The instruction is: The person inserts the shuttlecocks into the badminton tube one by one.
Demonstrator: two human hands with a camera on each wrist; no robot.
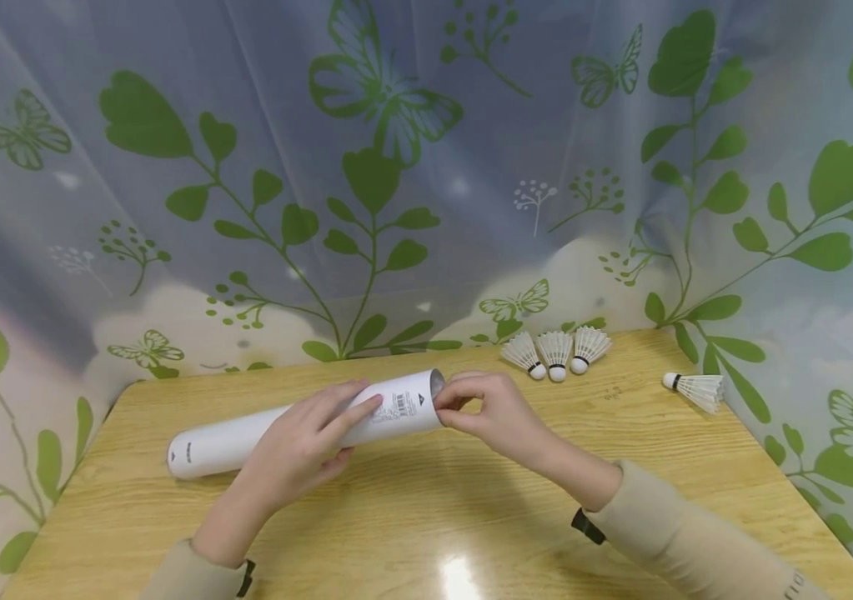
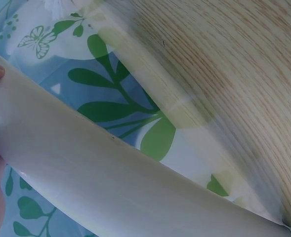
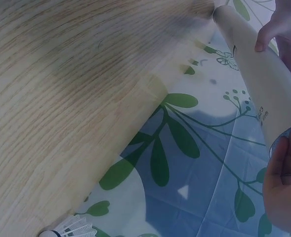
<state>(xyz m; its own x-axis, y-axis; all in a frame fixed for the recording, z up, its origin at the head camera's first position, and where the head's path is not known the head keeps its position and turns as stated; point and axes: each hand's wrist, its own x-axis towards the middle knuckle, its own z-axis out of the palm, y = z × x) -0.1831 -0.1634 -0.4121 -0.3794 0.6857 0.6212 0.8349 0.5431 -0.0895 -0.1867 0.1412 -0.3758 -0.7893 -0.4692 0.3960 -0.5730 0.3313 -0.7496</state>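
A long white shuttlecock tube (image 1: 396, 406) lies slanted over the table in the head view, its open mouth (image 1: 437, 383) raised toward the right. My left hand (image 1: 311, 429) grips the tube around its middle, fingers across the top. At the mouth is my right hand (image 1: 488, 410), its fingers bent and the fingertips reaching just inside the rim. Whether those fingertips pinch something is hidden. In the right wrist view the tube (image 3: 264, 74) runs up and away, with my right hand (image 3: 288, 182) at its opening.
Three white shuttlecocks (image 1: 556, 354) stand close together at the table's back edge. Another shuttlecock (image 1: 696, 390) lies on its side near the right edge. A patterned curtain (image 1: 396, 275) hangs right behind the wooden table (image 1: 546, 517).
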